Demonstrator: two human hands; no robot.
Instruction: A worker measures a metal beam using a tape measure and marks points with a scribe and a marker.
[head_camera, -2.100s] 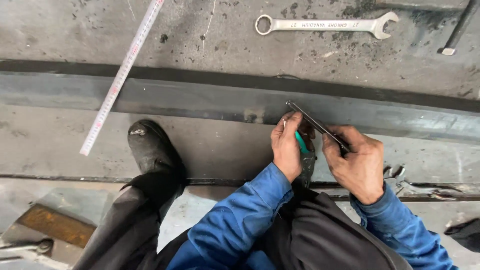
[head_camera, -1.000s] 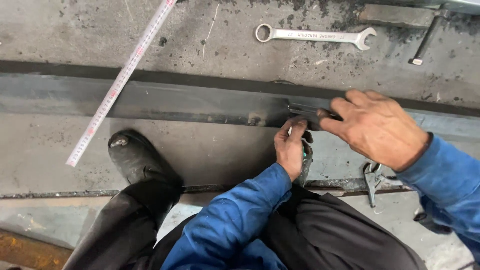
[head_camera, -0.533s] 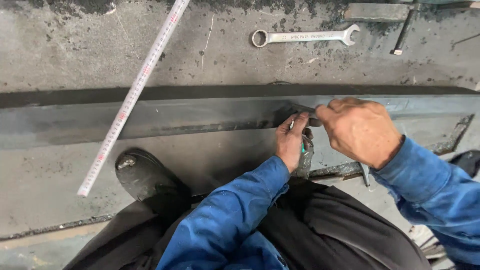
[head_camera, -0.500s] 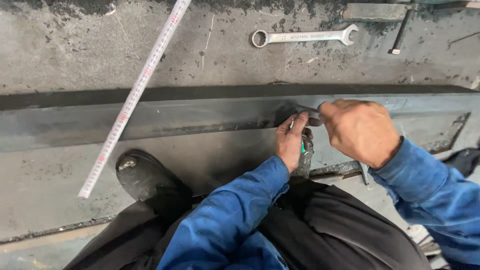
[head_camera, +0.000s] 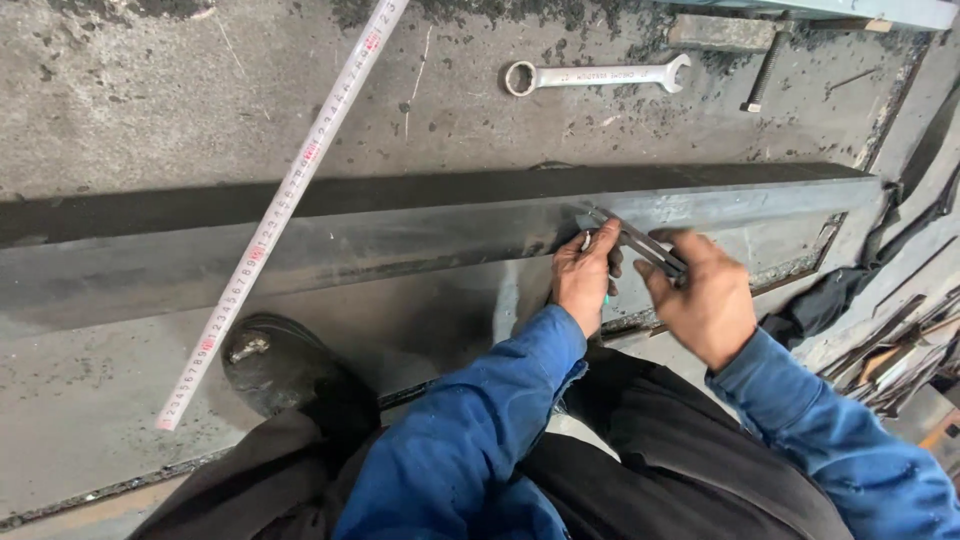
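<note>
- Left hand (head_camera: 582, 280) pinches a small marker against the dark steel beam (head_camera: 330, 235), centre frame.
- Right hand (head_camera: 703, 300) grips a metal square (head_camera: 637, 240) beside it.

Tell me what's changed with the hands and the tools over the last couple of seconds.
The right hand lifted off the metal square, reached over it, then came back to grip it. The left hand stayed pressed on the steel beam with its marker. The tape measure and wrench lay untouched.
</note>
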